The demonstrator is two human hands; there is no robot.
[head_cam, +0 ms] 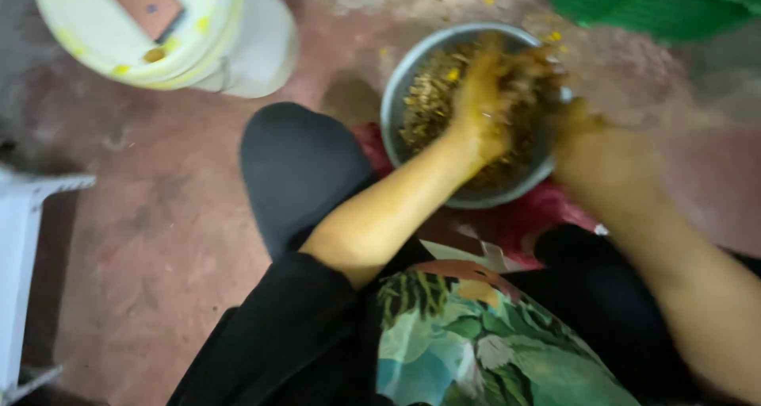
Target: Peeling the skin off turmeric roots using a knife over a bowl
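A round metal bowl (396, 97) sits on the reddish floor in front of my knees, filled with a brownish-yellow chopped mixture (424, 109). My left hand (479, 101) is sunk into the mixture near the bowl's middle, coated in it, fingers curled around some of it. My right hand (575, 120) is at the bowl's right rim, also smeared yellow and blurred by motion; its fingers are hard to make out.
A white plastic bucket (198, 49) with yellow smears stands at the upper left. Green cloth (658, 5) lies at the upper right. A white plastic frame (24, 239) is at the left edge. Red cloth (539, 216) lies under the bowl. My dark-clad knee (297, 168) is beside the bowl.
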